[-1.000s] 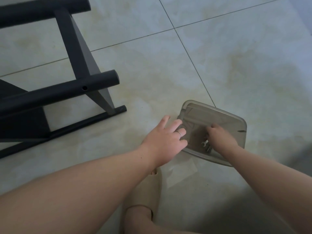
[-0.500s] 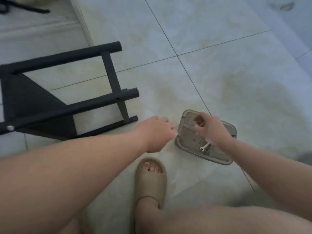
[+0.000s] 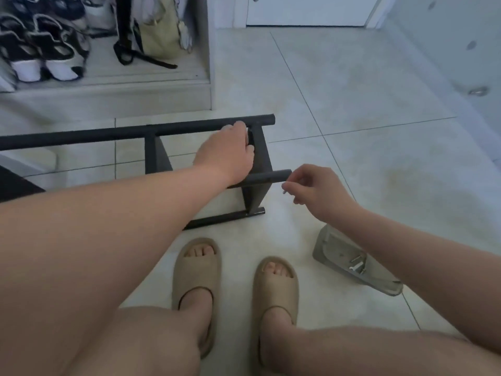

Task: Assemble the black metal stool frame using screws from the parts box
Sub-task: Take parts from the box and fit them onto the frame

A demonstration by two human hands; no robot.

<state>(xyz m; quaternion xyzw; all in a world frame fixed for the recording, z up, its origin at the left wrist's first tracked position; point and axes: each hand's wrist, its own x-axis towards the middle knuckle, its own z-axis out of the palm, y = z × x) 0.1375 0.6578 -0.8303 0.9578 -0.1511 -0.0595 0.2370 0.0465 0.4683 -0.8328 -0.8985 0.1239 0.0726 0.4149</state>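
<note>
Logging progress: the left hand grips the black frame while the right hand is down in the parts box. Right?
Not quite. The head view shows the right hand out of the parts box, pinching a small silvery piece beside one tube end of the black frame. The left hand does grip the frame.

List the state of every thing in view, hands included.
black metal stool frame: lying on its side on the floor, steadied by one hand.
left hand: fingers curled over the frame's upper tube.
right hand: pinching a small silver screw near the lower tube's end.
translucent grey plastic parts box: lidless, on the floor, hardware inside.
beige foam slippers: worn on both feet.
</note>
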